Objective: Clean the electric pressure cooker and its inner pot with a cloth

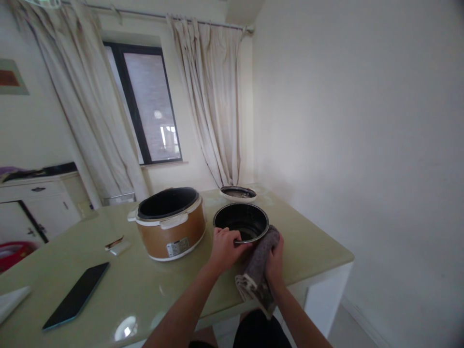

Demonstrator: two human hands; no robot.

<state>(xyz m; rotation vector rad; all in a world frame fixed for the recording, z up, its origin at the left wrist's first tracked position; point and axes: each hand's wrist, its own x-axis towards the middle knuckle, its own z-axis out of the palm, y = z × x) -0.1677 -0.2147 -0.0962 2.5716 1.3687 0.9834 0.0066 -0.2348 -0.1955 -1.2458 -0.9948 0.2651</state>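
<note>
My left hand (226, 247) grips the near rim of a round black inner pot (250, 217), fingers over the edge. On the pot's right side my right hand (276, 258) is closed around a folded grey-brown cloth (259, 256), which presses against the outer wall and hangs down past the table's front edge. To the left stands the rice cooker body (174, 227), tan with a white rim and a dark, open interior. Behind the pot lies a round lid (238, 193), its inner side facing up. The pot's underside is hidden by my hands and the cloth.
A dark tablet (77, 296) lies on the left of the greenish glossy table (152, 295), with a small white-and-brown item (118, 245) behind it. A white object (12, 302) sits at the left edge. The wall (362, 145) rises along the right.
</note>
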